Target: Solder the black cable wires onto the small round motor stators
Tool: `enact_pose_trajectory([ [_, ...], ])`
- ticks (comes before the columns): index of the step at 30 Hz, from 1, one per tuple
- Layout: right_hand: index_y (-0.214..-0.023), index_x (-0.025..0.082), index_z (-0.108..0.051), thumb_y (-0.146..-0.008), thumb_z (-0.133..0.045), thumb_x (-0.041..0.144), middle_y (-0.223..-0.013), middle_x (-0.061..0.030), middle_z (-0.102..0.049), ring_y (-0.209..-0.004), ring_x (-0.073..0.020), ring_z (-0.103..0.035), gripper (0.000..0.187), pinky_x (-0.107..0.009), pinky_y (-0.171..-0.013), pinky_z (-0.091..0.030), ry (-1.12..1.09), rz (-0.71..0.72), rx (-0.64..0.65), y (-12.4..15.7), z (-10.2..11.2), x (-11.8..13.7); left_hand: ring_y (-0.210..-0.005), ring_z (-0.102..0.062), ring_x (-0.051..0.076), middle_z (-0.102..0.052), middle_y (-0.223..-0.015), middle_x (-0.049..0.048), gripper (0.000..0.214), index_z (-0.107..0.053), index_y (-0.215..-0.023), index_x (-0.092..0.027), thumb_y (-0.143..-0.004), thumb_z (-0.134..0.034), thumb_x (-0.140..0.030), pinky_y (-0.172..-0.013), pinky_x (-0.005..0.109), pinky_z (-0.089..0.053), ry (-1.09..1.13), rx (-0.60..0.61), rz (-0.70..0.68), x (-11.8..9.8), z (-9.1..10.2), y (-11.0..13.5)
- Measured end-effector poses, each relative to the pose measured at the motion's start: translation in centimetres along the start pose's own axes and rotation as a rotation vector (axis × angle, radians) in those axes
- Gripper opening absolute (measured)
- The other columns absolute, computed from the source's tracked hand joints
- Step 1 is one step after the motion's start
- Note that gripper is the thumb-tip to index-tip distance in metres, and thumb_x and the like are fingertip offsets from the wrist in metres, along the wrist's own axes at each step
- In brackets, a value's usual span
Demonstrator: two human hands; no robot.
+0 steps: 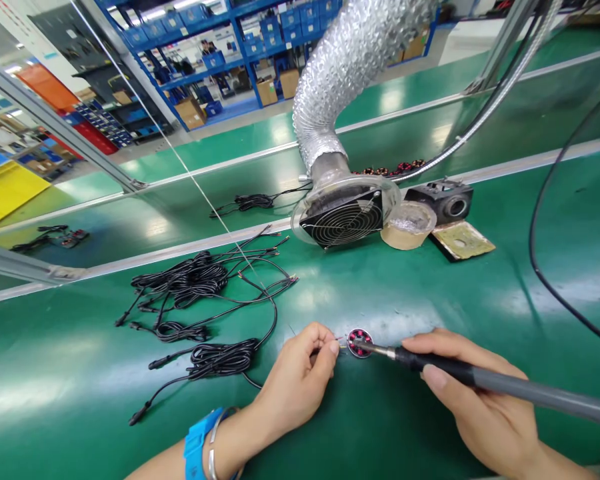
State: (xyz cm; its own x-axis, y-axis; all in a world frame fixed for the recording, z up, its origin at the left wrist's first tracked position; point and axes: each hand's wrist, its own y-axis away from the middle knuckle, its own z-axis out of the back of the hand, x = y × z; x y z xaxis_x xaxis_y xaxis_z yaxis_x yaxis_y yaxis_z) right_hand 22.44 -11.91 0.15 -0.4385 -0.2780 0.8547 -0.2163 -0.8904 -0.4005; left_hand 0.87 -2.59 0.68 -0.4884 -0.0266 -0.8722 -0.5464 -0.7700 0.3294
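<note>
While right hand (485, 407) clamps soldering iron (485, 380) | left hand (295, 383) pinches wire (341, 339) | cables (200, 287), fan (343, 223) beyond

Left hand (294, 381) pinches closed; right hand (483, 403) grips closed.

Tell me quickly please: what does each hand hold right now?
The left hand is closed, pinching a thin wire beside the small round coil.
The right hand is closed around the soldering iron.

Green bench (430, 300), black cables (200, 283), grey soldering iron (520, 385), silver crinkled duct (350, 60), blue wristband (199, 441).
</note>
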Motion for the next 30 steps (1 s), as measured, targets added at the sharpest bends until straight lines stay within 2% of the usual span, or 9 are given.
enact_pose_trajectory([
  [6, -0.103, 0.026, -0.067, -0.091, -0.057, 0.018, -0.073, 0.0035, -0.062, -0.048, -0.0087, -0.053, 0.018, -0.019, -0.042, -0.041, -0.095, -0.082, -0.006, 0.0, -0.3, 0.0, -0.060, -0.037, 0.012, -0.043, -0.065, -0.0047, 0.031, -0.047, -0.083, -0.020, -0.099, -0.041, -0.046, -0.055, 0.024, -0.028, -0.037, -0.008, -0.014, 0.0, -0.1, 0.1],
  [8, -0.103, 0.026, -0.067, -0.091, -0.057, 0.017, -0.073, 0.0032, -0.062, -0.049, -0.0091, -0.054, 0.018, -0.019, -0.041, -0.040, -0.092, -0.077, -0.006, 0.0, -0.3, -0.1, -0.060, -0.036, 0.012, -0.042, -0.065, -0.0048, 0.031, -0.047, -0.083, -0.020, -0.099, -0.040, -0.046, -0.056, 0.024, -0.028, -0.038, -0.013, -0.018, 0.0, -0.1, 0.1],
  [11, -0.102, 0.025, -0.067, -0.090, -0.057, 0.017, -0.077, 0.0015, -0.065, -0.053, -0.0111, -0.057, 0.018, -0.021, -0.046, -0.045, -0.065, -0.048, -0.008, 0.0, -0.3, -0.1, -0.060, -0.036, 0.012, -0.042, -0.065, -0.0050, 0.031, -0.047, -0.083, -0.020, -0.099, -0.041, -0.045, -0.057, 0.025, -0.028, -0.033, -0.018, -0.013, 0.0, -0.2, 0.1],
  [16, -0.104, 0.023, -0.066, -0.088, -0.055, 0.013, -0.081, -0.0023, -0.067, -0.062, -0.0164, -0.061, 0.022, -0.026, -0.051, -0.047, -0.029, 0.034, 0.046, 0.0, -0.2, -0.1, -0.060, -0.037, 0.012, -0.043, -0.065, -0.0051, 0.029, -0.047, -0.083, -0.020, -0.100, -0.041, -0.043, -0.057, 0.025, -0.029, -0.023, -0.023, -0.019, 0.0, -0.2, 0.1],
  [22, -0.106, 0.019, -0.064, -0.086, -0.053, 0.010, -0.076, -0.0019, -0.064, -0.058, -0.0141, -0.058, 0.025, -0.026, -0.049, -0.045, -0.064, 0.105, 0.091, 0.0, -0.1, 0.6, -0.061, -0.038, 0.011, -0.044, -0.065, -0.0048, 0.030, -0.047, -0.082, -0.020, -0.099, -0.041, -0.044, -0.058, 0.024, -0.030, -0.012, -0.027, -0.018, 0.0, -0.3, 0.1],
  [30, -0.103, 0.019, -0.065, -0.084, -0.053, 0.010, -0.072, -0.0006, -0.062, -0.055, -0.0127, -0.056, 0.024, -0.025, -0.047, -0.044, -0.079, 0.117, 0.065, -0.1, 0.3, 0.9, -0.060, -0.037, 0.012, -0.043, -0.065, -0.0047, 0.031, -0.047, -0.083, -0.020, -0.099, -0.041, -0.045, -0.058, 0.024, -0.030, -0.013, -0.024, -0.013, 0.0, -0.2, 0.1],
])
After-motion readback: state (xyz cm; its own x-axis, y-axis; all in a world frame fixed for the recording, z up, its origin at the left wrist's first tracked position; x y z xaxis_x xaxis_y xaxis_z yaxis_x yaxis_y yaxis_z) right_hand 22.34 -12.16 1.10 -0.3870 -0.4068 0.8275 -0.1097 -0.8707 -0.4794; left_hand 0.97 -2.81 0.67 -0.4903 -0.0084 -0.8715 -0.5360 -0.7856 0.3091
